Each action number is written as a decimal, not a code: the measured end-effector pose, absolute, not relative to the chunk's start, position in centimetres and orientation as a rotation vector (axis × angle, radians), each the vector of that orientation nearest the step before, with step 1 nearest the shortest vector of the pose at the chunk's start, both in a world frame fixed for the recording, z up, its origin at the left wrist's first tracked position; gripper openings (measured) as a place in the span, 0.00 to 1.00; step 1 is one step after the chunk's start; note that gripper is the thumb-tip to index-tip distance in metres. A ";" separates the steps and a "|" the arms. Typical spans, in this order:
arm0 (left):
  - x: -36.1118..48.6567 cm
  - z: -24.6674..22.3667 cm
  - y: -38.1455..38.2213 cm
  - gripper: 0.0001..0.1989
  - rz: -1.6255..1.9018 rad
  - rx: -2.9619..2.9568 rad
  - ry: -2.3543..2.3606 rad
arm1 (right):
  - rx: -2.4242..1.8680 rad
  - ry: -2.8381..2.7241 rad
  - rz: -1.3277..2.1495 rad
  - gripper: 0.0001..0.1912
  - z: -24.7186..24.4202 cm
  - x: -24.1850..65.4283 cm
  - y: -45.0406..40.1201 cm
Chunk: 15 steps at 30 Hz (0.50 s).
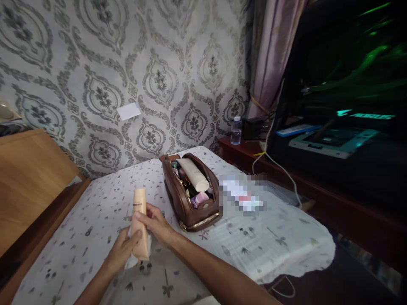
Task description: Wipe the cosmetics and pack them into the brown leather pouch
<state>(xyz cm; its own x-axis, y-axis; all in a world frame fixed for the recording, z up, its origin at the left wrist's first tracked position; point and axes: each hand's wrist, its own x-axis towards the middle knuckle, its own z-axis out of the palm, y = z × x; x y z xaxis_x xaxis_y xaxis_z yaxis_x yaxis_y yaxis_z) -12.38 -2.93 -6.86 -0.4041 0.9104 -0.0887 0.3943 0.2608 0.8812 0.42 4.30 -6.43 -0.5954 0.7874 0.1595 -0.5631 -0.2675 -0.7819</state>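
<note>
One peach tube (pixel 143 245) is held between left hand (pixel 121 249) and right hand (pixel 158 223).

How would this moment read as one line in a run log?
left hand and right hand: holding peach tube | brown bag: open on patterned cloth, cream tube on top

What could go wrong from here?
The peach tube might slip if the left hand and right hand loosen together. The cream tube lies on top of other items in the open brown bag, so a bump could tip it out.
</note>
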 end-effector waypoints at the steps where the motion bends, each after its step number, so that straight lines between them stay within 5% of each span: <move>1: -11.9 -6.7 -2.9 0.32 1.092 1.196 1.949 | -0.316 -1.010 1.992 0.33 -6.4 0.4 4.2; 9: -10.9 -6.6 -3.6 0.26 0.938 1.806 2.083 | -0.392 -0.691 2.009 0.32 -7.0 -0.3 4.9; 15: -12.0 -5.2 -3.2 0.18 1.189 1.812 2.271 | -0.626 -0.549 2.171 0.22 -7.1 -0.2 5.2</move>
<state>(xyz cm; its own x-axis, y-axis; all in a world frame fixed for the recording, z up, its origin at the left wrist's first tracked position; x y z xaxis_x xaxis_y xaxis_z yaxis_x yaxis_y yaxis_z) -12.01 -3.21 -5.17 -0.3337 0.8359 0.4358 0.8343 0.0466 0.5494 -0.22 5.20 -7.10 -0.5627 0.7874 -0.2517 -0.5734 -0.5911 -0.5673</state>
